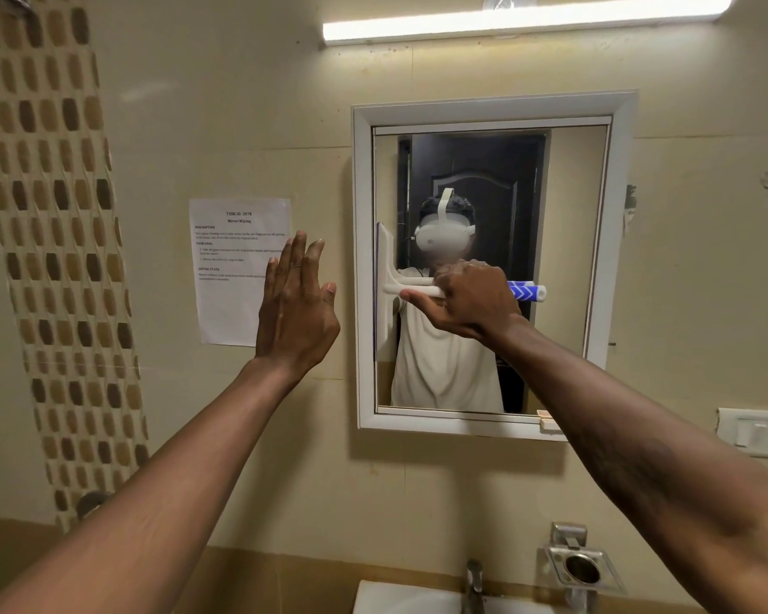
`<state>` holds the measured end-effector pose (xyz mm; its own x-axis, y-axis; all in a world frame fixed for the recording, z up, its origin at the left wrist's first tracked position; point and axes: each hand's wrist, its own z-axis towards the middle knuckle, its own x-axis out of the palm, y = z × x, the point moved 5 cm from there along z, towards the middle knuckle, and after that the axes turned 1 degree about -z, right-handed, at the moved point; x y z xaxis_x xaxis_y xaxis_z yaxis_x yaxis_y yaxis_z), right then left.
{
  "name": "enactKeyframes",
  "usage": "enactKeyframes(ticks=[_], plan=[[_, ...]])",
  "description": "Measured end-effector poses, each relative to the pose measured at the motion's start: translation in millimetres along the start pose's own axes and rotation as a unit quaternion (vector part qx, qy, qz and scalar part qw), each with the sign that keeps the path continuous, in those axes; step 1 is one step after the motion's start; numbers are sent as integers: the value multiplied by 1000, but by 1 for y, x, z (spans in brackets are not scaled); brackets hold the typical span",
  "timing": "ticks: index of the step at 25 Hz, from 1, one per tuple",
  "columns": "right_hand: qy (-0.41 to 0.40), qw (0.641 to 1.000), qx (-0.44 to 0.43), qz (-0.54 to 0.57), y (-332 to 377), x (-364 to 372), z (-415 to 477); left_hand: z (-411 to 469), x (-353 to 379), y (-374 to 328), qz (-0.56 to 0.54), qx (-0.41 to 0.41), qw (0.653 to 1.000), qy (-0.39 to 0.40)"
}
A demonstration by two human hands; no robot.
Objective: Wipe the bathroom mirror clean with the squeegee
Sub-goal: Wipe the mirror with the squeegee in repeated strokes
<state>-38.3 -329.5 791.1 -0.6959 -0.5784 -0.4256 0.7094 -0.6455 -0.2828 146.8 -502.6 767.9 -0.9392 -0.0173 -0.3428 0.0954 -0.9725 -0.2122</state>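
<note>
A strip of brown and tan tiles (58, 259) runs down the wall on the left side of the frame. Next to it a sheet of paper (229, 281) with print on it is stuck to the wall. The left hand (296, 312) is held up in front of the paper's right edge, flat, with its fingers straight and close together. You cannot tell if it touches the wall.

Just to its right hangs the mirror (573, 241) in a white frame, in the middle of the frame. The squeegee (386, 303) is on the glass. Its white blade stands straight up and down at the glass's left edge, and its handle sticks out to the right and ends in a blue and white tip. The right hand (475, 299) is curled round the handle, with the thumb stretched under it toward the blade.

A long light (519, 19) glows at the top. At the bottom are a white sink (400, 600), a tap (474, 582) and a metal holder (581, 569). A switch plate (757, 432) sits at the right edge.
</note>
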Motion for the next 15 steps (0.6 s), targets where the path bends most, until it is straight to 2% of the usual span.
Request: enactKeyframes(ticks=[6,15], plan=[[17,999,-6,-31,1,8,1,1,1,10,8,-2,1000,0],[18,1000,-19,-17,-22,8,4,-2,1,10,10,2,1000,4]])
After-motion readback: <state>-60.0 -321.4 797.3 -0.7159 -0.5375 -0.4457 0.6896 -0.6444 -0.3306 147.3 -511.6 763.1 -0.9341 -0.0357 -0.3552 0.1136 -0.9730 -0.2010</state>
